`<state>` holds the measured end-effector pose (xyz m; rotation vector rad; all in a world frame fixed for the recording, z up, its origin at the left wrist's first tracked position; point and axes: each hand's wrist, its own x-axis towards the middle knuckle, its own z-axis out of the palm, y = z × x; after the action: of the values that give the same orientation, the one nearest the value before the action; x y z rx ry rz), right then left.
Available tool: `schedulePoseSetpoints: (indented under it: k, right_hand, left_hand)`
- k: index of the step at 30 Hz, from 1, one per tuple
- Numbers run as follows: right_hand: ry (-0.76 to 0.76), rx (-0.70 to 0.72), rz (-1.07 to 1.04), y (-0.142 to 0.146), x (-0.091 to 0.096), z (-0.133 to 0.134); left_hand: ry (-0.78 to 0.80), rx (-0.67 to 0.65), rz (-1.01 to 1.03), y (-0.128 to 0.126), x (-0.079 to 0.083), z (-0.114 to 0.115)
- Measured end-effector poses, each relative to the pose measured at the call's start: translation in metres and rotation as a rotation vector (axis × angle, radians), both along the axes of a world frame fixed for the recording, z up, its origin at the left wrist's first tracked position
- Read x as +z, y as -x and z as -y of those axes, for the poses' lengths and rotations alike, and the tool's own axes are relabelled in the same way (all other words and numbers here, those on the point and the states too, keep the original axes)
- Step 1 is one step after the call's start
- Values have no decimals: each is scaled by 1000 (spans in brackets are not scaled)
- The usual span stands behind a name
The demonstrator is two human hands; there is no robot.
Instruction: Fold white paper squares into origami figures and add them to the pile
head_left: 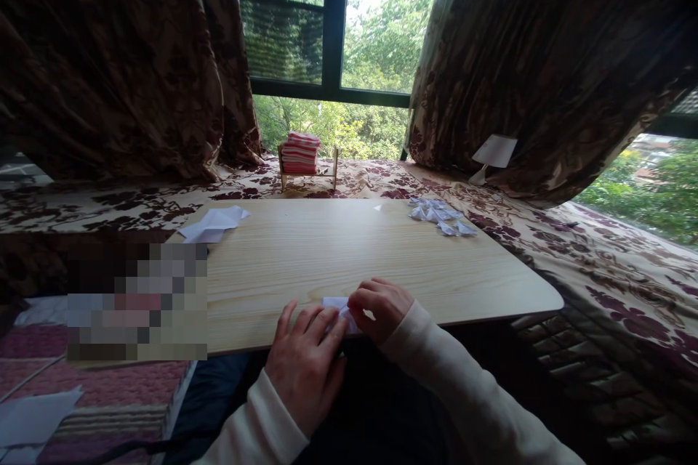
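A small piece of white folded paper (334, 301) lies at the near edge of the light wooden table (305, 247), partly covered by both hands. My left hand (306, 357) rests on its left side with the fingers spread, the fingertips on the paper and tabletop. On the other side, my right hand (382, 306) is closed, thumb and index finger pinching the paper's right part. The fold under the fingers is hidden. At the table's far right lies a pile of small folded white paper pieces (436, 212).
White paper sheets (215, 222) lie at the table's far left corner. A blurred patch (139, 305) hides the left end. Beyond the table stand a small rack with folded red-and-white cloths (301, 152) and a white lamp (494, 151). More paper (38, 418) lies lower left.
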<state>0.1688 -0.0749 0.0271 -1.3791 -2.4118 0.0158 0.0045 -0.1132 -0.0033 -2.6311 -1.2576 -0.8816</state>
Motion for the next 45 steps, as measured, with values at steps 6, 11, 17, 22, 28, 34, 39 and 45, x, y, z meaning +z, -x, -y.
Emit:
schedulePoseSetpoints:
  k: [6, 11, 17, 22, 28, 34, 39, 45]
  right_hand:
    - [26, 11, -18, -2, -1, 0]
    - [-135, -11, 106, 0, -9, 4]
    - [-265, 46, 21, -2, -20, 14]
    - [-303, 92, 6, -2, -22, 18]
    - [-326, 89, 13, -1, -24, 20]
    - [-295, 80, 29, -1, -23, 19]
    - [-281, 96, 35, -1, -20, 20]
    - [-299, 113, -4, -4, -24, 20]
  left_hand:
    - [10, 17, -5, 0, 0, -2]
    - [13, 16, -17, 0, 1, -3]
    - [-4, 10, -5, -2, 0, -4]
    - [-16, 6, 8, -1, -1, -2]
    - [-10, 10, 15, -1, -1, -1]
    - [23, -8, 52, 1, 1, -2]
    - [17, -11, 65, 1, 2, -2]
    - [5, -2, 56, -1, 1, -2]
